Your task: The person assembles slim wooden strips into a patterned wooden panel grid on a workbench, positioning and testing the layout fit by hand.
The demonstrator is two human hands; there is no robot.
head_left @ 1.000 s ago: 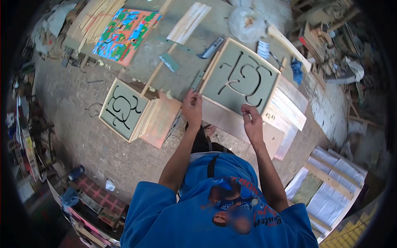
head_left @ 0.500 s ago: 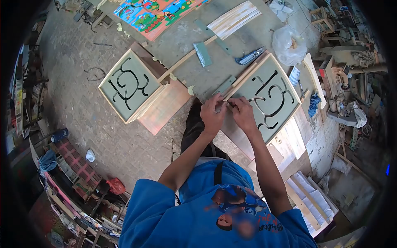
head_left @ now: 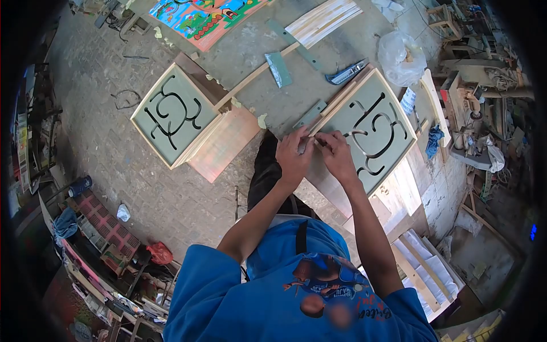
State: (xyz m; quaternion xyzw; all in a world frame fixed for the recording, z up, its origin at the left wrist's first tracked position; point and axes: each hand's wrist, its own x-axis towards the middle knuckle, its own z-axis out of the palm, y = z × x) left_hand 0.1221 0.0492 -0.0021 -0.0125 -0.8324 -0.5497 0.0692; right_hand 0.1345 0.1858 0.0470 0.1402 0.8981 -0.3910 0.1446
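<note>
A green-grey board (head_left: 371, 162) with curved black-edged slots and a pale wooden rim lies in front of me, to the right. Thin wooden strips (head_left: 346, 103) run along its left edge. My left hand (head_left: 293, 155) is at the near end of these strips, its fingers curled closed around the end of one. Close beside it, my right hand (head_left: 337, 156) is closed too, thumb and fingertips pinching at the same strip end by the board's corner. The fingers hide the exact contact.
A second slotted board (head_left: 172, 115) sits on a stack at the left. A blue utility knife (head_left: 346, 73) and a flat green-grey piece (head_left: 278, 69) lie beyond my hands. A plastic bag (head_left: 401, 60) stands at the far right, and a colourful painted panel (head_left: 208, 23) at the top.
Both hands stay at the same corner with only slight finger movement. The view has shifted a little, so the boards and panel appear slightly displaced.
</note>
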